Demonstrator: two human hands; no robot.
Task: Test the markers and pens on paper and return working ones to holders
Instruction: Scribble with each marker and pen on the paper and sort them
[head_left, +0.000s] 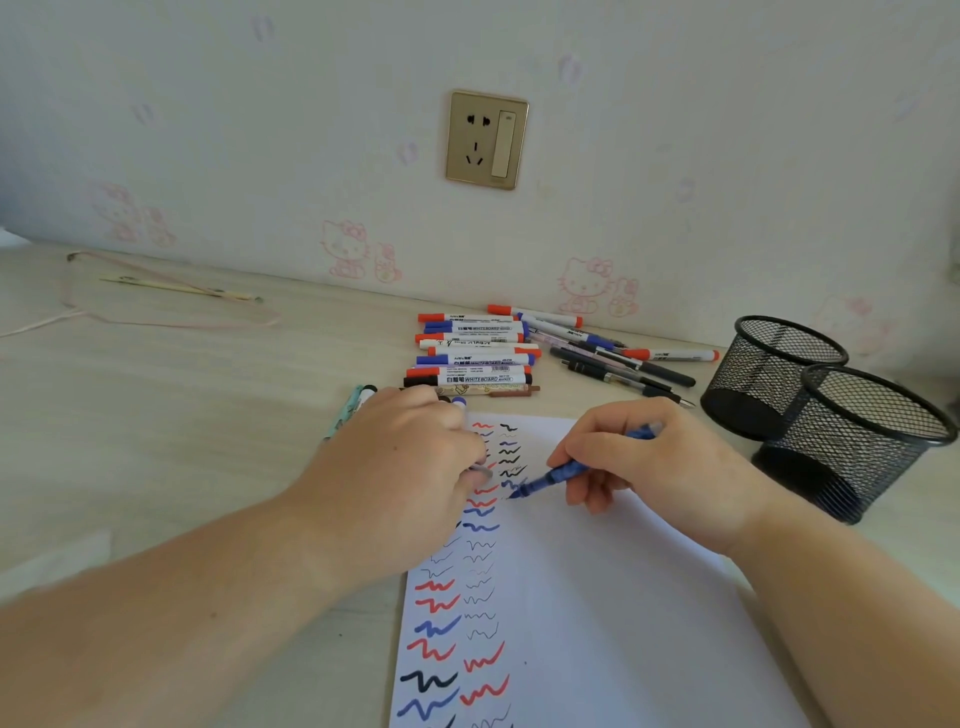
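Observation:
A white paper sheet (597, 597) lies on the desk, with red, blue and black squiggles down its left side. My right hand (660, 467) grips a blue pen (566, 470), its tip touching the paper beside the squiggles. My left hand (400, 467) rests on the paper's upper left corner with its fingers curled round a small object; a pen cap seems to show at its fingertips. A row of whiteboard markers (472, 353) lies beyond the paper. Several pens (618, 358) lie to their right. Two black mesh holders (769, 374) (862, 436) stand at the right.
A teal patterned pen (345, 408) lies left of my left hand. A pink cord (171, 306) and thin sticks (182, 287) lie at the far left of the desk. The wall with a gold socket (487, 139) runs close behind the markers.

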